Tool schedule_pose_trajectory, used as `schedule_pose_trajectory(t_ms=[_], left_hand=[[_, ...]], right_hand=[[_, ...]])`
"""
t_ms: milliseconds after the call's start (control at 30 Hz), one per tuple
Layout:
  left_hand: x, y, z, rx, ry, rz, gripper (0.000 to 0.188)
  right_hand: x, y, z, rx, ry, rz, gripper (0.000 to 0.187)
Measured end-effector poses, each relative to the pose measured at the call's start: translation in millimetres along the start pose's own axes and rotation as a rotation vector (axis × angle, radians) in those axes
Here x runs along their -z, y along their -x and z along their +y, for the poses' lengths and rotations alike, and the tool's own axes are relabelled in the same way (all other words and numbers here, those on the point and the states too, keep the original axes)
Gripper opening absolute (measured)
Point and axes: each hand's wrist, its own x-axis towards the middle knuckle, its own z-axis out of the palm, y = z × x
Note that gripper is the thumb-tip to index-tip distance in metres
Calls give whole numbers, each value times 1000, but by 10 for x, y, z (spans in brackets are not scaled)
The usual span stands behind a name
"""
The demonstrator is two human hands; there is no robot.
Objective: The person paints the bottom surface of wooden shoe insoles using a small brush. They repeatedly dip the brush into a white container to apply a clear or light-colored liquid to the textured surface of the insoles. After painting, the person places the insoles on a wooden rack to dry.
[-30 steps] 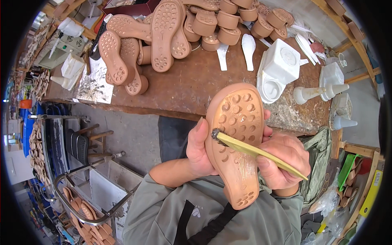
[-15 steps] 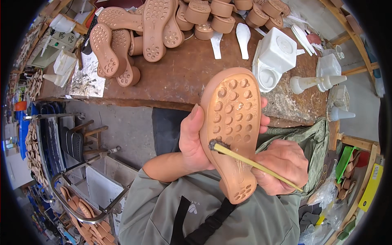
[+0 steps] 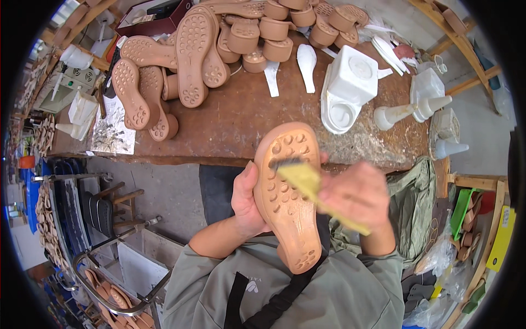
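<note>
A tan shoe sole point(image 3: 293, 211) with a heel is held upright in front of me, its dimpled inner face turned up. My left hand point(image 3: 249, 200) grips its left edge, thumb in front and fingers wrapped behind. In my right hand point(image 3: 359, 194), blurred by motion, is a flat yellow-handled brush point(image 3: 301, 180). The dark bristles touch the round hollows in the upper part of the sole. A wet shine shows on the sole's narrow middle and around the hollows.
On the brown worktable point(image 3: 219, 134) several tan soles point(image 3: 192, 60) lie piled at the back left. White plastic containers point(image 3: 350, 82) and nozzle-tipped bottles point(image 3: 394, 114) stand to the right. A metal-framed cart point(image 3: 139, 263) holding more soles is at my lower left.
The brush has moved up from the sole's narrow middle to the hollows, and its broad side now shows. The sole sits lower and further left relative to the view, which has shifted too.
</note>
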Motion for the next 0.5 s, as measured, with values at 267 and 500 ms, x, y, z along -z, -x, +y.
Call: schedule_pose_trajectory(t_ms=[267, 500], left_hand=[[658, 341, -473, 291, -8, -111, 76], [901, 98, -412, 364, -185, 109, 63]], right_hand=[[152, 704, 539, -1139, -384, 804, 14], [-65, 1029, 1039, -1027, 11, 501, 15]])
